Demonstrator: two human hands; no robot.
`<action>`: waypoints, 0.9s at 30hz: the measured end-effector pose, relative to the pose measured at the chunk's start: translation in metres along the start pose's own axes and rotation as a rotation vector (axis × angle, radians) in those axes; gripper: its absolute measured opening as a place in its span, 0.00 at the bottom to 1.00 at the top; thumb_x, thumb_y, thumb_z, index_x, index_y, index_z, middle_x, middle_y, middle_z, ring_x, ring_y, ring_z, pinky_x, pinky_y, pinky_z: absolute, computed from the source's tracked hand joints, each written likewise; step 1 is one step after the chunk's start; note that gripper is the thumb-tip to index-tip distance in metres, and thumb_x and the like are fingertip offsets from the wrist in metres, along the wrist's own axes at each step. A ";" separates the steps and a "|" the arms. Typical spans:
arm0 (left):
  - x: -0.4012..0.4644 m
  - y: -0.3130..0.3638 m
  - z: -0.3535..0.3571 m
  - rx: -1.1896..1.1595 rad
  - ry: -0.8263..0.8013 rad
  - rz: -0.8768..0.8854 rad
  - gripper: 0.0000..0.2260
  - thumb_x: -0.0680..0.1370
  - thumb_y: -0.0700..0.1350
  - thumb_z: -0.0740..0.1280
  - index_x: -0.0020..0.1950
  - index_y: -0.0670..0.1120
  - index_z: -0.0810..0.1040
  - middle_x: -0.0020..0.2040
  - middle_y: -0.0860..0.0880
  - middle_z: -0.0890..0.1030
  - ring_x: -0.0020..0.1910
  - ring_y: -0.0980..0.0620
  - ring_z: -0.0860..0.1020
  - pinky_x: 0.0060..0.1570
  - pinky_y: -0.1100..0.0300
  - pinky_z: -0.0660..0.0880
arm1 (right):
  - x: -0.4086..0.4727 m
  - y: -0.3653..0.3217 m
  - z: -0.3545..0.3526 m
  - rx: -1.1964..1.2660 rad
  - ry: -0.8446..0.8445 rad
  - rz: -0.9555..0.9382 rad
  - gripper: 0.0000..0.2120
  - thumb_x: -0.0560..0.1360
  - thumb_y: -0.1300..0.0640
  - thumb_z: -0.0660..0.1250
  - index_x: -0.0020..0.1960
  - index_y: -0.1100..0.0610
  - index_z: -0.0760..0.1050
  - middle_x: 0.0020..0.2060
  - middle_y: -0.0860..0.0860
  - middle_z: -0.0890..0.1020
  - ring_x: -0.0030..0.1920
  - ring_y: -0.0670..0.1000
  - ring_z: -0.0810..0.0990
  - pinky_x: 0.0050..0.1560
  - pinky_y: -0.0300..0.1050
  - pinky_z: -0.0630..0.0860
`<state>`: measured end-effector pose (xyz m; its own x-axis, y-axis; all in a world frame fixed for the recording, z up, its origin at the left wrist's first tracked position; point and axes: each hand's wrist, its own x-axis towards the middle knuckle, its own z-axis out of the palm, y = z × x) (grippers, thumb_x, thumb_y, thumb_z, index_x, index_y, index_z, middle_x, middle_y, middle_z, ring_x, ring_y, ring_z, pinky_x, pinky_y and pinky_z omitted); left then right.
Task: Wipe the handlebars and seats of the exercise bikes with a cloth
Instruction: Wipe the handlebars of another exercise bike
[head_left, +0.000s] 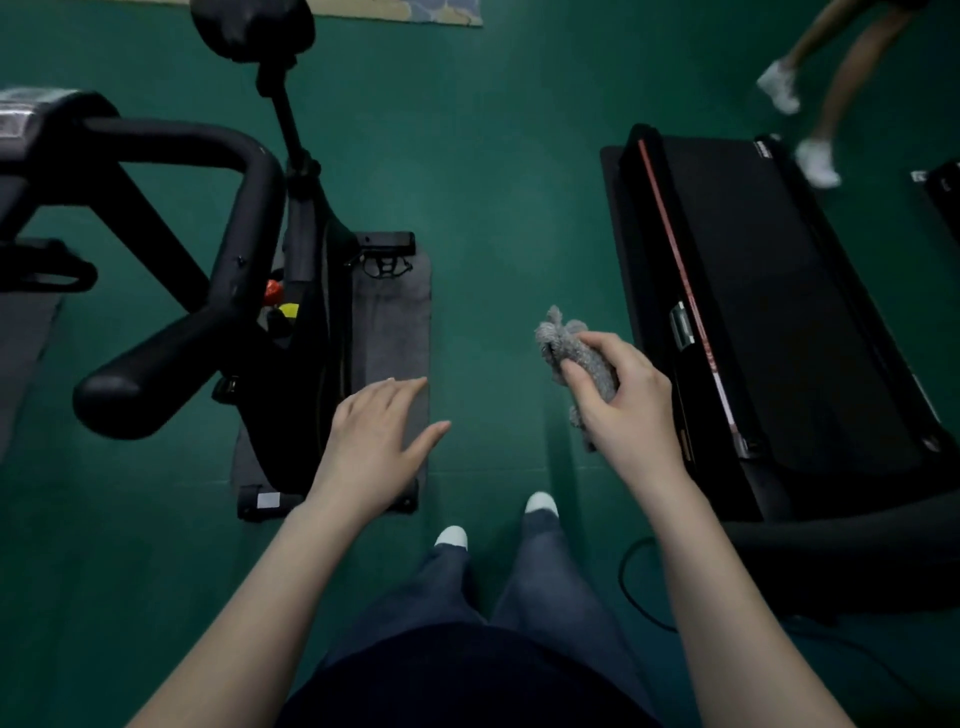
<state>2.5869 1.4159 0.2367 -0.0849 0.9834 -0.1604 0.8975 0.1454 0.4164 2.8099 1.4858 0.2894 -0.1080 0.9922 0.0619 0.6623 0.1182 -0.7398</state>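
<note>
hands are reaching out over a dark green gym floor (493, 218), seen from above by a head camera looking down. right hand (626, 395), at about four o'clock from the centre, is clutching a crumpled grey cloth (571, 348), fingers curled round it, with a tuft of fabric sticking up past the thumb. left hand (376, 436), near six o'clock, is hanging loose with fingers straight and spread, gripping nothing, hovering above the grey mat (395, 322) under an exercise bike (306, 260). bike is filling the nine o'clock side: its black handlebar (171, 343) is sweeping in a curve toward the camera, one rounded grip end near eight o'clock, and its black seat (254, 26) is standing on a post at eleven o'clock. neither hand is touching the bike. black treadmill (769, 312) is lying at three o'clock, with a red stripe along its near edge, just beside the cloth hand. legs of another person (821, 93) in white shoes are showing at one o'clock. wearer's own dark trousers (519, 582) and white shoe tips are showing at six o'clock.
</note>
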 end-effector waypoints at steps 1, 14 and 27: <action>0.005 0.002 0.001 0.002 0.009 -0.016 0.27 0.77 0.61 0.59 0.72 0.49 0.66 0.69 0.49 0.72 0.71 0.50 0.64 0.69 0.53 0.57 | 0.009 0.003 -0.001 0.002 -0.009 -0.010 0.11 0.75 0.60 0.69 0.57 0.58 0.79 0.52 0.53 0.82 0.51 0.50 0.78 0.50 0.32 0.67; 0.106 0.078 0.019 -0.030 0.180 -0.314 0.27 0.78 0.60 0.60 0.73 0.49 0.65 0.70 0.51 0.71 0.72 0.51 0.63 0.70 0.55 0.55 | 0.166 0.067 -0.035 0.013 -0.229 -0.173 0.10 0.75 0.58 0.69 0.55 0.56 0.79 0.49 0.51 0.82 0.47 0.52 0.80 0.51 0.44 0.74; 0.157 0.091 0.015 -0.043 0.263 -0.562 0.27 0.78 0.61 0.59 0.73 0.49 0.66 0.69 0.50 0.72 0.71 0.51 0.65 0.69 0.52 0.58 | 0.279 0.071 -0.017 0.033 -0.429 -0.315 0.10 0.75 0.57 0.69 0.56 0.54 0.79 0.48 0.49 0.81 0.47 0.46 0.77 0.47 0.34 0.67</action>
<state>2.6619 1.5825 0.2363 -0.6482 0.7481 -0.1421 0.6668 0.6477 0.3686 2.8395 1.7720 0.2651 -0.5961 0.8029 0.0099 0.5260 0.3998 -0.7506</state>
